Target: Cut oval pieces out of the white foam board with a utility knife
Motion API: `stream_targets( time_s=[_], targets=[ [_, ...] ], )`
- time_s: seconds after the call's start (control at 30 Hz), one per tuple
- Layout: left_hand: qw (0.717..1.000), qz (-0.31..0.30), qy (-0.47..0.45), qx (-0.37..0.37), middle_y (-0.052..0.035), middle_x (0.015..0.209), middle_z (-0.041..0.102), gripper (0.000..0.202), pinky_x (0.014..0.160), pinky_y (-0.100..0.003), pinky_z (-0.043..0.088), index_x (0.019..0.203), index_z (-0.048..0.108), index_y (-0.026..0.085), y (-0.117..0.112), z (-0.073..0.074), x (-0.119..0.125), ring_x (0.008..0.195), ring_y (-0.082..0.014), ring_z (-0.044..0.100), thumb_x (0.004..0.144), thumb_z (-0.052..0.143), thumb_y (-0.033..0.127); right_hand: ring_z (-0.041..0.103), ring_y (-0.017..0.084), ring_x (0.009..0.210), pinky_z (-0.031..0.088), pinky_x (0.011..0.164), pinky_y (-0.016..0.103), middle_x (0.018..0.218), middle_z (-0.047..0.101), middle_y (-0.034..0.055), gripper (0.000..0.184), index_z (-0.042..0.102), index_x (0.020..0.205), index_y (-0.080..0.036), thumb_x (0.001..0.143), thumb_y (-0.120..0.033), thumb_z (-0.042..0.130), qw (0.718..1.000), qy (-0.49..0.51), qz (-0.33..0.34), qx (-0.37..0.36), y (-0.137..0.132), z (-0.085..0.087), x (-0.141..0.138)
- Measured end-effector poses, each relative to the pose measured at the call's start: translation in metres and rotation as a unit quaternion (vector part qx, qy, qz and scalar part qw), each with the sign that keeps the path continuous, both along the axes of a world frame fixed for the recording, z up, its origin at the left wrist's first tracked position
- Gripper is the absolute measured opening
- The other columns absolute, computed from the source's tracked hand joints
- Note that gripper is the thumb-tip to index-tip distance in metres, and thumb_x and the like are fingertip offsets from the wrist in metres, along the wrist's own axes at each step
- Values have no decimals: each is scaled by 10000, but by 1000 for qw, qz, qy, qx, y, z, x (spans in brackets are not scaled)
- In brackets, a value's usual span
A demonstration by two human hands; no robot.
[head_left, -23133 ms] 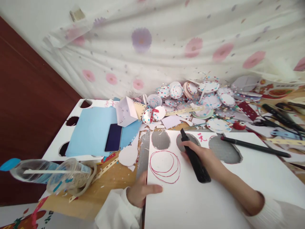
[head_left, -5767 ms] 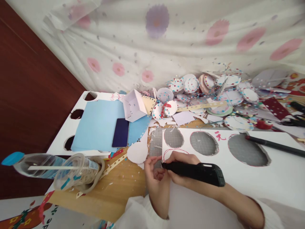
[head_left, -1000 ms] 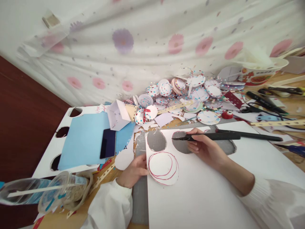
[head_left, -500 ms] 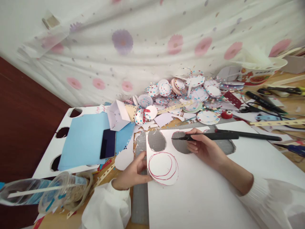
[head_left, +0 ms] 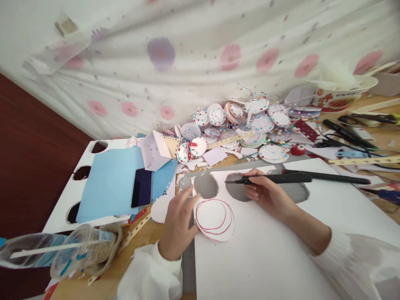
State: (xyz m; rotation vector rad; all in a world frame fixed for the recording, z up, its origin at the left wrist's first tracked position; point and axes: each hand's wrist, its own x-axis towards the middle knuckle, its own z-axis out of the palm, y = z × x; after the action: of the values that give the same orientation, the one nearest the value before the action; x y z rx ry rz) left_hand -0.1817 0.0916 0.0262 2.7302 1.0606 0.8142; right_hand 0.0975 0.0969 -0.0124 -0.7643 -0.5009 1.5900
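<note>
White card (head_left: 246, 254) lies on a grey mat (head_left: 189, 271) on the worktop (head_left: 140, 235), red ovals (head_left: 214, 219) drawn near its left edge. Right hand (head_left: 269, 192) has its grip closed round a black knife (head_left: 281, 178), blade pointing left over a cut hole (head_left: 236, 193). Left hand (head_left: 179, 218) beside the ovals: grip loose, fingers spread, nothing held; can't tell if touching card.

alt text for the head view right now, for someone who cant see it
A person's right grip holds a black knife over a white sheet with round holes and overlapping red circles drawn on it. The left grip, fingers spread, is at the sheet's left edge, beside the circles. Behind, dotted paper discs lie piled before a flower-print covering.
</note>
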Motion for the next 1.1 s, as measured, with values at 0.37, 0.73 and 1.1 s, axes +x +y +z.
stream_targets(
  time_s=[0.37,0.73,1.1],
  targets=[
    [934,-310,172,40,-259,1295,572,366,1055,-495,467,1291,540,39,12,-13,27,1287,-353,478,949,413,65,342,92,502,190,485,282,560,413,-54,125,650,806,-229,720,-273,730,1000,-23,-1,-3,1,-4,-4],
    [945,-276,146,93,-266,1224,620,366,1033,-468,498,1274,545,13,8,-29,24,1275,-350,496,933,413,37,370,96,512,217,487,285,585,459,-44,125,664,784,-222,700,-266,745,999,-46,-7,-7,-1,-3,-6],
    [961,-46,209,174,-235,1276,600,376,1016,-516,516,1257,546,37,-24,-36,55,1249,-358,534,921,380,21,364,93,510,220,489,279,567,449,-43,120,664,784,-220,703,-270,737,999,-51,-7,-1,-1,-1,-6]
  ],
)
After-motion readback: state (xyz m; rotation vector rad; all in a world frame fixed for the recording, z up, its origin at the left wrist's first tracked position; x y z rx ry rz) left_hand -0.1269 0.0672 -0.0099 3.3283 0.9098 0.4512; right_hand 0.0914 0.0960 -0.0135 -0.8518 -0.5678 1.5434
